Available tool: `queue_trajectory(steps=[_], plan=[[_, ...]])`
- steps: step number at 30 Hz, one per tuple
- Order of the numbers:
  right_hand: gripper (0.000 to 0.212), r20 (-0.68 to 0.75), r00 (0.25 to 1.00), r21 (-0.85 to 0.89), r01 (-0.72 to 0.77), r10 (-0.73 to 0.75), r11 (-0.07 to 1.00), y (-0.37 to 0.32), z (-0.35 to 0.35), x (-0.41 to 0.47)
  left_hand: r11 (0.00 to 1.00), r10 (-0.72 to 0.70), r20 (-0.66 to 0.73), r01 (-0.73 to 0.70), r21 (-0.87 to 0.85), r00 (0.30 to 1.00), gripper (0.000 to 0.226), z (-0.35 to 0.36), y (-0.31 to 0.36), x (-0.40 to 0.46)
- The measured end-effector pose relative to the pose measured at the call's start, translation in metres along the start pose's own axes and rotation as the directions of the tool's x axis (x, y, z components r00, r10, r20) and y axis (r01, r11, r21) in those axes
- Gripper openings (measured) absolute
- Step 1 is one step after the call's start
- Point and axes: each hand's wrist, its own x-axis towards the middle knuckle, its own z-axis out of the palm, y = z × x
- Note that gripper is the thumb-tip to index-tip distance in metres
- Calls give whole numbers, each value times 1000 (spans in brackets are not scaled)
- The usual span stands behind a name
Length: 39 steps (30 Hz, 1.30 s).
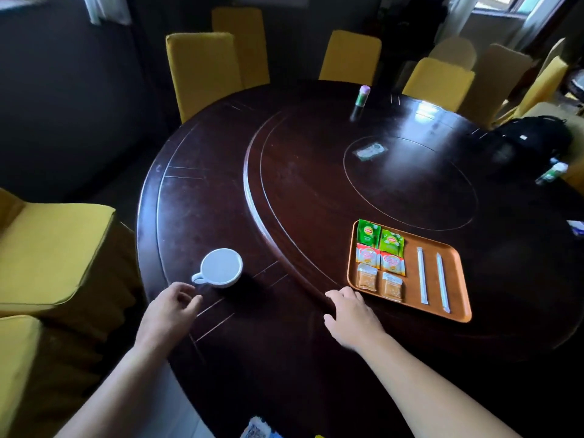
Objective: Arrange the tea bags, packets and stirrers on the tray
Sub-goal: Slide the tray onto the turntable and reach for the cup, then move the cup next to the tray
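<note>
An orange tray (459, 286) lies on the turntable at the right. Its left half holds two green tea bags (380, 237) at the far end, two red-and-white packets (380, 260) in the middle and two clear brown sugar packets (379, 281) at the near end. Two white wrapped stirrers (432, 275) lie side by side on its right half. My right hand (352, 314) rests on the turntable's rim just left of the tray's near corner, fingers spread and holding nothing. My left hand (172, 309) hovers just below a white cup (221, 267), fingers loosely curled and holding nothing.
The round dark wooden table (196, 222) carries a raised turntable (303, 184). A small bottle (362, 95) stands at the far side, a clear packet (369, 150) lies near the centre, a black bag (534, 137) sits at the right. Yellow-covered chairs (202, 71) ring the table.
</note>
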Motion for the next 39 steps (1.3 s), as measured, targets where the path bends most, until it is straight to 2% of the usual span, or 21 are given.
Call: queue_trajectory(steps=[3, 5, 7, 11, 14, 19, 24, 30, 35, 39], plan=[[68, 30, 999, -71, -10, 12, 997, -14, 7, 6, 1000, -5, -14, 6, 15, 1000, 43, -7, -18, 20], [75, 73, 997, -121, -23, 32, 992, -18, 13, 6, 998, -3, 36, 0, 65, 999, 59, -8, -28, 31], [77, 90, 995, -159, -21, 35, 987, -17, 19, 4, 997, 1, 107, -10, 82, 994, 64, -6, -31, 39], [78, 101, 995, -152, -7, 23, 988, -11, 22, -1, 995, 53, 181, -66, 70, 982, 52, 1, -28, 51], [79, 112, 994, -150, 16, 1, 989, -4, 23, -2, 998, 60, 216, -65, 17, 974, 33, 10, -20, 56], [81, 116, 993, -139, 31, -15, 990, 0, 26, -1, 999, 4, 149, 2, -42, 989, 4, 20, -10, 59], [82, 104, 994, -126, 57, -43, 990, 4, 28, -2, 996, -35, 116, 45, -80, 993, 13, 25, -8, 55], [80, 97, 991, -106, 100, -90, 989, 16, 26, -3, 991, 74, 133, -58, -120, 988, 12, 35, 47, 48], [79, 34, 999, -123, 25, -21, 992, 22, 25, -7, 971, 182, 149, -153, -184, 972, 5, 58, 103, 60], [80, 6, 1000, -105, -5, 6, 994, 28, 27, -9, 956, 259, 162, -230, -180, 952, 11, 82, 151, 68]])
